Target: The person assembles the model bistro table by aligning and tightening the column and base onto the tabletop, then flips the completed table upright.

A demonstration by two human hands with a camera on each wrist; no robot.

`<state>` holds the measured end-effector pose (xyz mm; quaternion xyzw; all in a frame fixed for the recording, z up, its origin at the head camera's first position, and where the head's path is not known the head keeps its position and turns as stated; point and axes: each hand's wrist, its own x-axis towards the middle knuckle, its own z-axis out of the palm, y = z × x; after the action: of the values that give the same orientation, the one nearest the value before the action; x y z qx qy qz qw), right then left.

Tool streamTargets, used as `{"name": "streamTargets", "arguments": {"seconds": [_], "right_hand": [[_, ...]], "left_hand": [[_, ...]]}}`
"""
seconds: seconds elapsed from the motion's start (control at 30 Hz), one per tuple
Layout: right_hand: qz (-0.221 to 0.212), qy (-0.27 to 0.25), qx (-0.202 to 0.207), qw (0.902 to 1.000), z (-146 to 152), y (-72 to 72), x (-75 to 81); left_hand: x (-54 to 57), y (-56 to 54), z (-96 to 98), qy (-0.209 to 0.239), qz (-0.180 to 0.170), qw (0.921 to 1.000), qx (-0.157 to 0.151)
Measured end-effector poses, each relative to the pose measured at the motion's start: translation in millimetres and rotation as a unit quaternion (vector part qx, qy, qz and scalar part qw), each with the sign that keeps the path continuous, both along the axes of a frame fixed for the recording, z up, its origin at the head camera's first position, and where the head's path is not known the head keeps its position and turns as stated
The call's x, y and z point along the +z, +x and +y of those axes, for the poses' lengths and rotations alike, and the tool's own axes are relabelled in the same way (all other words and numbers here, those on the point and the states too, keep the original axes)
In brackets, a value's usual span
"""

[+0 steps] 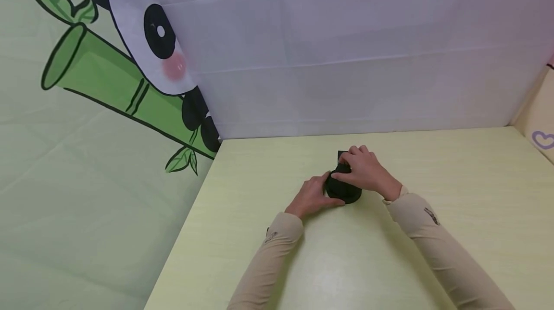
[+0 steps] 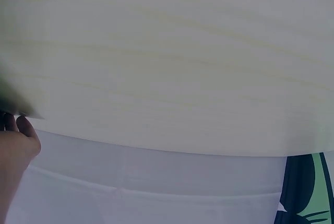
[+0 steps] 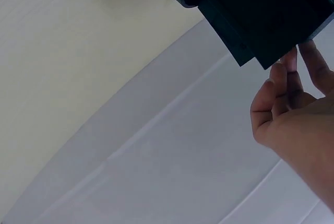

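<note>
On the table (image 1: 259,262) stands a black object (image 1: 342,192) with a broad rounded base and a flat square-edged part at its far side. My left hand (image 1: 312,197) grips the base from the left, thumb along the near side and fingers behind. From the right, my right hand (image 1: 365,168) pinches the upper part between thumb and fingers. In the right wrist view the dark object (image 3: 261,10) shows two overlapping straight-edged plates, and fingertips are right at its lower edge. A hand (image 2: 18,145) shows at the left edge of the left wrist view, beside a dark blur.
A white cloth wall (image 1: 346,84) rises along the table's back edge. At the left hangs a pale green backdrop (image 1: 86,204) printed with a panda face and bamboo. A cream panel (image 1: 538,113) with a purple heart stands at the far right.
</note>
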<state>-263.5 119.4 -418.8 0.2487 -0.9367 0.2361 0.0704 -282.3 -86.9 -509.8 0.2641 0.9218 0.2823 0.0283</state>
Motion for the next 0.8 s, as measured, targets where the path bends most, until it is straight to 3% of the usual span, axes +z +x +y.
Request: {"name": "streamTargets", "arguments": {"seconds": [0.47, 0.8], "right_hand": [[-0.011, 0.012, -0.056, 0.9983, -19.9, -0.7, -7.0], [0.008, 0.015, -0.002, 0.9999, -7.9, 4.4, -6.2]], "left_hand": [[0.9, 2.2, -3.4, 0.002, 0.002, 1.0000, 0.000], [-2.4, -1.7, -1.5, -0.002, 0.011, 0.9999, -0.009]]}}
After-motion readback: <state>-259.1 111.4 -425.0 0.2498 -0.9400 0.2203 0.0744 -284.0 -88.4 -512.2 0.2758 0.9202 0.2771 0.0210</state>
